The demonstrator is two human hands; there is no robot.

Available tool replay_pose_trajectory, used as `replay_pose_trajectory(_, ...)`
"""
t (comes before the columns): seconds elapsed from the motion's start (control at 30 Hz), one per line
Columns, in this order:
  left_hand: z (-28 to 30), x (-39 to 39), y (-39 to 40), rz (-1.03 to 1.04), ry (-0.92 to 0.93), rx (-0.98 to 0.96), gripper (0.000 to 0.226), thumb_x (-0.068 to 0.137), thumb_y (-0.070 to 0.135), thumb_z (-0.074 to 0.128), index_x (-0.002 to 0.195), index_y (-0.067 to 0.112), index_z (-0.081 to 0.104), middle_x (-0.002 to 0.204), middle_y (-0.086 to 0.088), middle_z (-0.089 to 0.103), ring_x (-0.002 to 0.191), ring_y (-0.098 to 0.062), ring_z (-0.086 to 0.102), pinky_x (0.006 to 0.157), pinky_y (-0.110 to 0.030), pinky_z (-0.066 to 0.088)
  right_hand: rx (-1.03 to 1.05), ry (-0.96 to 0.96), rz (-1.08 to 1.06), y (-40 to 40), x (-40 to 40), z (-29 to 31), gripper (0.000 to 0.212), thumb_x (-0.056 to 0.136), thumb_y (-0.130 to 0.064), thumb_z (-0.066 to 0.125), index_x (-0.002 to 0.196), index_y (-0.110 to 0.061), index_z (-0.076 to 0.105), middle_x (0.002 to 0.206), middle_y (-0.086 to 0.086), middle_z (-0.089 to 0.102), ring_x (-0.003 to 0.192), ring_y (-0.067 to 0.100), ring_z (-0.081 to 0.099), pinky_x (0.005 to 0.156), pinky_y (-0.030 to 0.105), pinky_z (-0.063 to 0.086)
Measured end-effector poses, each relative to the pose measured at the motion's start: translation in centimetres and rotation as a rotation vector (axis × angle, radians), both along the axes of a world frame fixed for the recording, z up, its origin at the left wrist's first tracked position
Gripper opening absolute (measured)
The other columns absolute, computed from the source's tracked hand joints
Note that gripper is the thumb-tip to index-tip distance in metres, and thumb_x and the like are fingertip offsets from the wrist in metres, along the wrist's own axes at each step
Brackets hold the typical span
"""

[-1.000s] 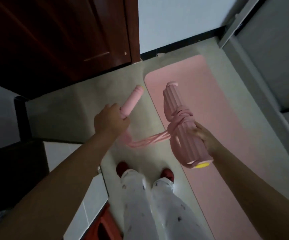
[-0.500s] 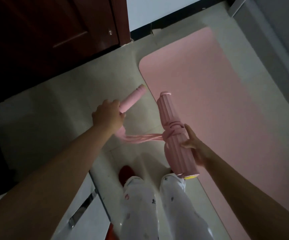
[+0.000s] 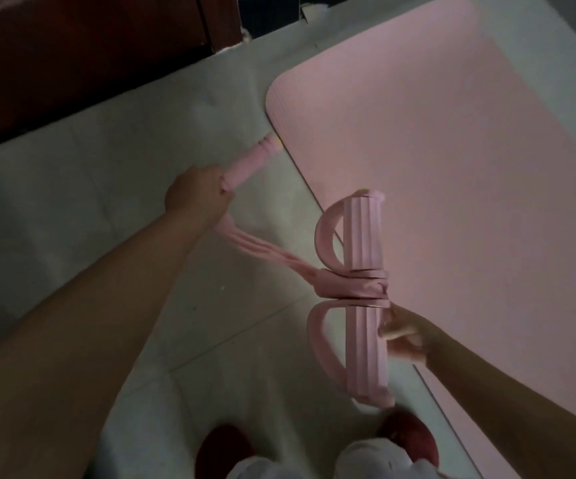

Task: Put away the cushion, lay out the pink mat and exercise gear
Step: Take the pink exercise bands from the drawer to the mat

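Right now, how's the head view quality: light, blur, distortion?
Head view: dim and flat, no glare; the dark wooden door is nearly black. Soft motion blur on the pink handle in the left hand. Wide-angle stretch of both forearms. Pink mat reads clearly.

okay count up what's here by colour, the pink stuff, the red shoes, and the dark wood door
Pink: 2, the mat and the pedal pull-rope exerciser
Red: 2, the shoes
Dark wood: 1, the door
Total: 5
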State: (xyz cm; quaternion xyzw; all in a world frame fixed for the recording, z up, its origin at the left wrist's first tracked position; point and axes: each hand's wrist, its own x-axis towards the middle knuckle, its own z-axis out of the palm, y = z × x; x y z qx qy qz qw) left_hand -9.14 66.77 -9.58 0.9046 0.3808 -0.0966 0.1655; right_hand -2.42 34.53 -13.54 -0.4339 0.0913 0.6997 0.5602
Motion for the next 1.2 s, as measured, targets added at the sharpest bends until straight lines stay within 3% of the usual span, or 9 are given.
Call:
replay_pose_trajectory(0.17,-4.9,1.8,1.6,-0.046,-0.05,0.106,0.024,0.084,0.017,0.055,0.101,0.001,0.059,0.109,-0.03,0.059,0.1,-0.045,0.056,0.079,-0.045,0.048,0.087,0.045,-0.068,-0.4,0.0,-5.4,0.056,0.034,0.016,0.068,0.083,-0.011,0.076,0.075,0.01,0.073,0.073,0.024,0.072,0.067,0.034,0.06)
replay_pose_trajectory(0.27,-6.5,2.0,2.3,0.008,-0.067,0.158,0.025,0.086,0.015,0.053,0.105,0.001,0.058,0.114,-0.028,0.056,0.107,-0.045,0.052,0.086,-0.046,0.046,0.107,0.046,-0.068,-2.2,0.2,-7.1,0.064,0.042,0.013,0.074,0.099,-0.014,0.072,0.087,0.01,0.074,0.083,0.025,0.071,0.074,0.036,0.059)
replay_pose_trajectory(0.43,-8.6,2.1,1.8,-0.09,0.082,0.358,0.038,0.086,0.009,0.052,0.124,0.005,0.046,0.129,-0.023,0.047,0.124,-0.039,0.038,0.108,-0.055,0.025,-0.069,0.119,0.045,-2.6,-1.4,-8.2,0.069,0.057,0.03,0.038,0.111,-0.013,0.05,0.08,0.006,0.075,0.067,0.019,0.072,0.052,0.029,0.058)
replay_pose_trajectory(0.6,-11.4,2.4,0.4,-0.287,0.168,0.208,0.061,0.089,0.01,0.048,0.144,0.006,0.022,0.155,-0.017,0.013,0.144,-0.033,0.008,0.115,-0.051,0.016,-0.393,-0.278,0.441,-0.3,-2.2,-8.1,0.052,0.063,0.021,0.051,0.109,-0.005,0.05,0.078,0.001,0.061,0.06,0.004,0.065,0.057,0.024,0.055)
replay_pose_trajectory(0.73,-12.2,1.2,-1.7,-0.096,0.149,0.133,0.058,0.085,0.019,0.055,0.137,0.004,0.034,0.148,-0.016,0.026,0.136,-0.031,0.027,0.104,-0.046,0.034,-0.707,-1.161,1.245,-0.5,-1.2,-5.8,0.031,0.085,-0.012,0.049,0.116,-0.01,0.051,0.113,0.007,0.06,0.103,0.022,0.059,0.077,0.026,0.048)
replay_pose_trajectory(0.9,-13.6,0.2,-3.0,0.303,0.105,-0.096,0.066,0.086,0.028,0.057,0.14,0.007,0.024,0.139,-0.024,0.035,0.125,-0.04,0.04,0.098,-0.046,0.04,-0.316,-1.736,1.218,0.9,-0.1,-4.0,0.047,0.072,-0.005,0.058,0.118,-0.015,0.054,0.117,0.01,0.059,0.108,0.032,0.056,0.079,0.034,0.049)
replay_pose_trajectory(1.0,-14.4,0.4,-2.8,0.333,0.062,-0.213,0.071,0.086,0.022,0.057,0.144,0.008,0.018,0.138,-0.025,0.041,0.123,-0.04,0.047,0.097,-0.043,0.041,-0.219,-1.696,1.386,3.1,1.6,-4.9,0.081,0.072,-0.007,0.063,0.143,-0.027,0.027,0.155,0.012,0.013,0.143,0.034,0.012,0.113,0.048,0.022)
replay_pose_trajectory(1.07,-14.7,0.6,-2.7,0.334,0.034,-0.241,0.074,0.085,0.016,0.059,0.144,0.007,0.015,0.138,-0.026,0.042,0.122,-0.041,0.047,0.097,-0.043,0.041,-0.262,-1.53,1.426,4.6,2.5,-5.8,0.086,0.077,-0.022,0.065,0.146,-0.032,0.014,0.158,0.007,-0.004,0.145,0.029,-0.002,0.116,0.045,0.016)
replay_pose_trajectory(1.2,-14.8,1.3,-2.5,0.306,-0.003,-0.251,0.077,0.084,0.01,0.061,0.145,0.003,0.013,0.137,-0.029,0.044,0.12,-0.043,0.049,0.097,-0.043,0.042,-0.463,-1.612,1.352,6.7,3.1,-7.6,0.061,0.088,-0.034,0.051,0.142,-0.025,0.023,0.139,0.014,0.043,0.124,0.03,0.044,0.096,0.038,0.039)
